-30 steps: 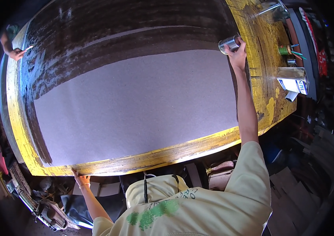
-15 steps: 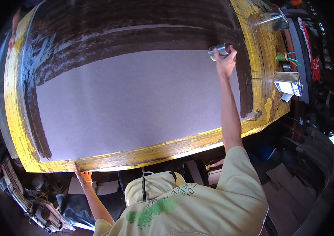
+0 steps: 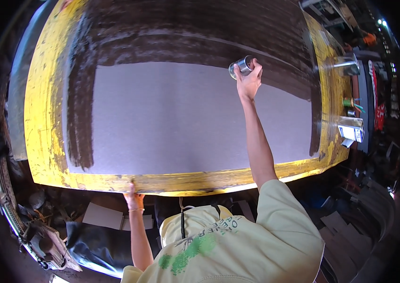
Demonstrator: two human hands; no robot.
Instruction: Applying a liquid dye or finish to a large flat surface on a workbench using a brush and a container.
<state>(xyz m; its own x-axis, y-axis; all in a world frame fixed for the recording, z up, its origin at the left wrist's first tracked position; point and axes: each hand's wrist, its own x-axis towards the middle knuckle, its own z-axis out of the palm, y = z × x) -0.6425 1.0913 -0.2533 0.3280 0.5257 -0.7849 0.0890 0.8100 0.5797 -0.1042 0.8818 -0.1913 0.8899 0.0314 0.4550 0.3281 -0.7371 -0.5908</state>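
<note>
My right hand [image 3: 249,80] grips a silver metal can [image 3: 242,67], which is tipped on its side above the large grey sheet [image 3: 176,122]. The can is at the boundary between bare grey and a dark brown coating [image 3: 186,49] that covers the sheet's far part and runs down both sides in strips. My left hand [image 3: 135,200] is at the near edge of the yellow worn table [image 3: 181,185], its thumb over the top and its other fingers partly hidden at the edge.
Along the table's right side stand a shiny metal container [image 3: 349,66], a small green pot with brush-like sticks [image 3: 348,102] and a rectangular tin with a white and blue label [image 3: 351,128]. Flat sheets [image 3: 103,216] lie below the table's near side.
My right hand has swept the can leftward, and the dark coating now reaches lower on the sheet's right side. My left hand stays at the table edge. The whole view has shifted.
</note>
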